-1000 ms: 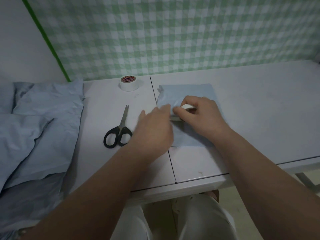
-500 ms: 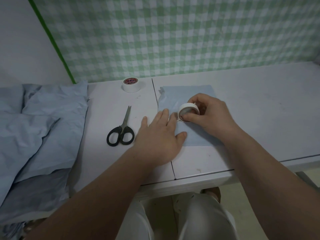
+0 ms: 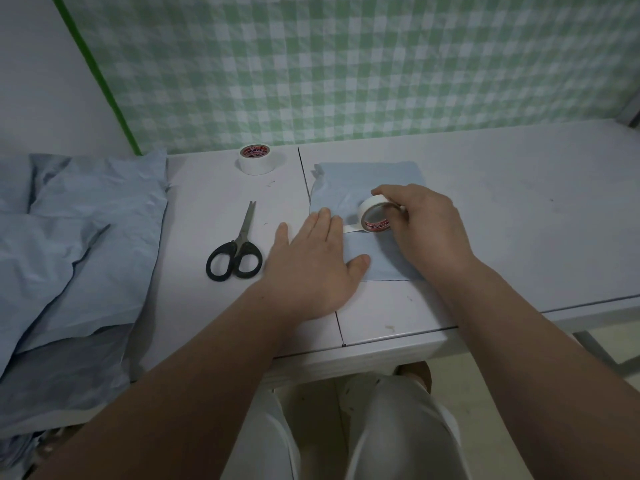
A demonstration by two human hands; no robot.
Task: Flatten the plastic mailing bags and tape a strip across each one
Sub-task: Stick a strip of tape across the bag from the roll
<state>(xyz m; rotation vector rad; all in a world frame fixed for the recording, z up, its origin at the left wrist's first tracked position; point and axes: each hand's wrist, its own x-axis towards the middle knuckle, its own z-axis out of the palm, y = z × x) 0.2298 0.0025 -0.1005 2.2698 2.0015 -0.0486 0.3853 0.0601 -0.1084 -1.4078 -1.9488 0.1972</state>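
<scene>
Mailing bag (image 3: 374, 174) lies flat at centre of table (image 3: 519, 202). Left hand (image 3: 311, 268): fingers straight, close together, pressing bag's left edge. Right hand (image 3: 426, 223): fingers curled round tape roll (image 3: 374, 214); short strip (image 3: 349, 228) spans from roll to left fingers. Scissors (image 3: 239, 251) and 1 spare roll (image 3: 258, 160) lie left of bag.

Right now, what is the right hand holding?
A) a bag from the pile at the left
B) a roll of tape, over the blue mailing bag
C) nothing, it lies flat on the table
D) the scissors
B: the right hand grips the tape roll over the blue mailing bag, while the scissors lie untouched on the table.
</scene>
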